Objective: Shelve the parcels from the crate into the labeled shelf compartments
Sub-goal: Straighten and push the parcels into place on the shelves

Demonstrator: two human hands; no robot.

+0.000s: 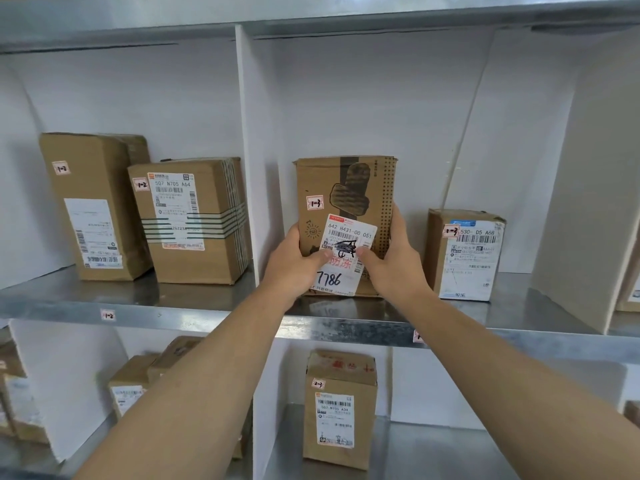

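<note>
"Parcel [346, 188] position, what did you have?"

"I saw it upright in the middle compartment of the upper shelf [138, 299], just right of the white divider [247, 150], with 1-3 handwritten on a small sticker. Both hands held it. The left hand [294, 261] gripped its lower left edge and the right hand [394, 261] its lower right edge. Both thumbs pressed on the white shipping label [349, 233] at the front."

"Was it down on the shelf?"

"I could not tell. The hands and the label hid most of its bottom edge, and the fingers went out of sight behind it."

"Compartment tag?"

"The cut-off tag [418, 337] on the shelf's front edge was half covered by the right forearm, so I could not read it. A second parcel [464, 254] stood near on the right, apart from the held one, also marked 1-3. The 1-2 tag [108, 315] sat under the left compartment, where a tall box [93, 209] and a banded box [194, 220] bore that mark."

"Below?"

"One lower box [339, 410] marked 2-3 showed plainly. The blurred boxes [128, 386] at lower left lay partly behind the left forearm."
</note>
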